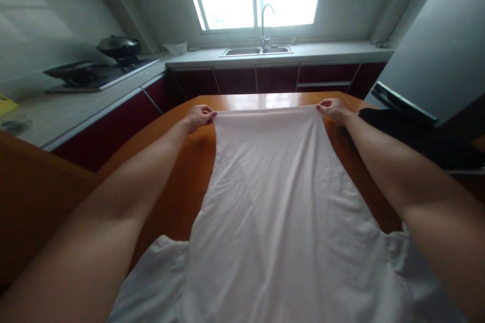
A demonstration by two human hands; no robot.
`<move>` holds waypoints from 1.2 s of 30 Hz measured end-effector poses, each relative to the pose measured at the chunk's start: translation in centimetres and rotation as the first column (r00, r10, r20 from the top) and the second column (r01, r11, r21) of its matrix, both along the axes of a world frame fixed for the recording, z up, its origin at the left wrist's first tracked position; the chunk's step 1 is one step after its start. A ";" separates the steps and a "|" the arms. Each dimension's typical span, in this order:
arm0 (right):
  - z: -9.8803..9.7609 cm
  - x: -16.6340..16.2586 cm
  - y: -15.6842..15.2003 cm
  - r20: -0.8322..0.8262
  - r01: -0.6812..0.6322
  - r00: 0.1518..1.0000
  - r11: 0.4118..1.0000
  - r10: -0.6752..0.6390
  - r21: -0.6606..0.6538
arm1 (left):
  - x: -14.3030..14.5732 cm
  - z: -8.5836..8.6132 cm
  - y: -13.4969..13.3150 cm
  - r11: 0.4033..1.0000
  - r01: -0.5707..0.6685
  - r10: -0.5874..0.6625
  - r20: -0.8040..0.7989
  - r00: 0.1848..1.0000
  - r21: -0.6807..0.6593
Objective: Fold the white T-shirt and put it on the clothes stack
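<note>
A white T-shirt lies spread lengthwise on an orange wooden table, its sleeves near me and its hem at the far end. My left hand pinches the far left corner of the hem. My right hand pinches the far right corner. Both arms are stretched out over the table, and the hem is pulled taut between the two hands.
A dark garment lies on the table's right side under a grey slanted panel. Beyond the table, a counter with dark red cabinets holds a sink and tap below a window. A stove with pans stands at the left.
</note>
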State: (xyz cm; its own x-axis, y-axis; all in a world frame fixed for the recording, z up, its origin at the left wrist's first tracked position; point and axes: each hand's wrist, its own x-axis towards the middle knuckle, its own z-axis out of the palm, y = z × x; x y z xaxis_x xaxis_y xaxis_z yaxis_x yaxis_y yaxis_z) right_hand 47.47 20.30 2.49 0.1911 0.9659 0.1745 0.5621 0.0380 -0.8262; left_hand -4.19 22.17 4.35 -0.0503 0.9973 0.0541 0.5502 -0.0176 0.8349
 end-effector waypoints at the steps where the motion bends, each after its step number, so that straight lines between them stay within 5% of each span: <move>1: -0.3 0.0 0.4 0.007 0.015 1.000 1.000 -0.015 -0.002 | 0.2 -0.4 0.4 1.000 -0.020 0.020 -0.046 0.999 0.005; 11: -3.5 0.9 4.3 0.264 0.067 0.962 0.997 -0.077 0.043 | 2.8 -4.4 3.3 0.964 -0.197 0.262 -0.516 0.816 0.179; 20: -3.7 -2.1 3.3 0.455 0.257 0.822 0.936 -0.343 0.240 | 5.2 -3.1 2.1 0.959 -0.193 0.283 -0.627 0.726 0.209; 22: -3.2 -4.7 2.1 0.516 0.204 0.805 0.954 -0.292 0.221 | 7.1 -3.1 0.9 0.972 -0.041 0.192 -0.677 0.711 0.233; 26: -3.3 -9.9 -0.3 0.637 -0.059 0.771 0.997 0.010 0.056 | 10.7 -4.2 -1.7 0.974 0.222 -0.116 -0.730 0.673 0.051; 31: -4.4 -8.8 -0.3 0.646 0.038 0.760 0.988 0.067 -0.148 | 10.4 -5.0 -2.7 0.993 0.115 -0.098 -0.722 0.685 -0.025; 36: -4.6 -4.8 1.0 0.636 0.010 0.764 0.983 0.110 -0.182 | 7.5 -4.9 -1.2 0.995 0.091 -0.088 -0.709 0.699 -0.033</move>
State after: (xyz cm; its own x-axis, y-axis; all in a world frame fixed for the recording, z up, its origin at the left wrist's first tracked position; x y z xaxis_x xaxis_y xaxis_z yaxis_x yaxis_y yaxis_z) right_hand 42.69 21.28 -2.12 0.0425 0.9961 0.0768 0.9630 -0.0204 -0.2689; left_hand 3.35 20.97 -0.55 0.0943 0.9947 0.0407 0.9750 -0.1005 0.1981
